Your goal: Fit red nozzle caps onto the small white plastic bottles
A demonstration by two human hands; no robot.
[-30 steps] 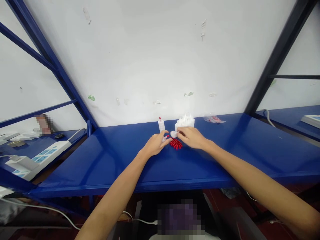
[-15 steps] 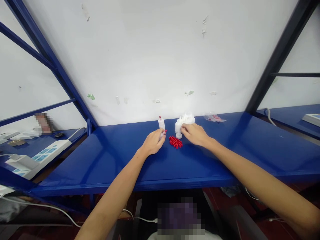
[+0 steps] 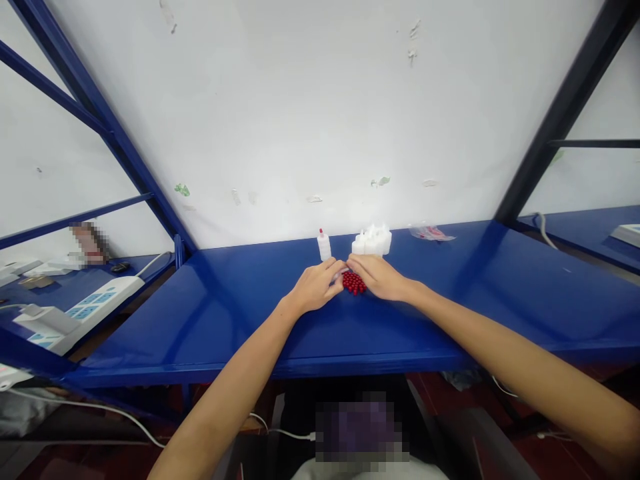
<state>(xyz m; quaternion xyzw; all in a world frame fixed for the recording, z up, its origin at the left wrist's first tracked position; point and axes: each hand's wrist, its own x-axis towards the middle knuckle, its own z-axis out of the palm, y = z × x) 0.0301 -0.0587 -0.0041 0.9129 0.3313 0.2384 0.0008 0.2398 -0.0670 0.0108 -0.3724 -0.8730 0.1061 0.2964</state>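
Observation:
My left hand (image 3: 319, 287) is closed around a small white bottle (image 3: 343, 271), most of which the fingers hide. My right hand (image 3: 379, 277) reaches across to it, with its fingers pressed together at the bottle's end; what they grip there is hidden. Below the meeting fingertips lies a pile of small, round-looking red pieces (image 3: 355, 284) on the blue table (image 3: 240, 320). Behind my left hand stands a white bottle with a red tip (image 3: 325, 247). A cluster of white bottles (image 3: 372, 240) stands behind my right hand.
A clear plastic bag with red pieces (image 3: 432, 232) lies near the wall at the back right. To the left, past the blue frame post (image 3: 145, 157), a white power strip (image 3: 103, 310) rests on a neighbouring surface. The table's front edge (image 3: 350, 365) runs below my forearms.
My right hand has moved left from the white bottles to my left hand. The left hand, still around its bottle, has shifted slightly right, and the fingertips now meet over the red pile.

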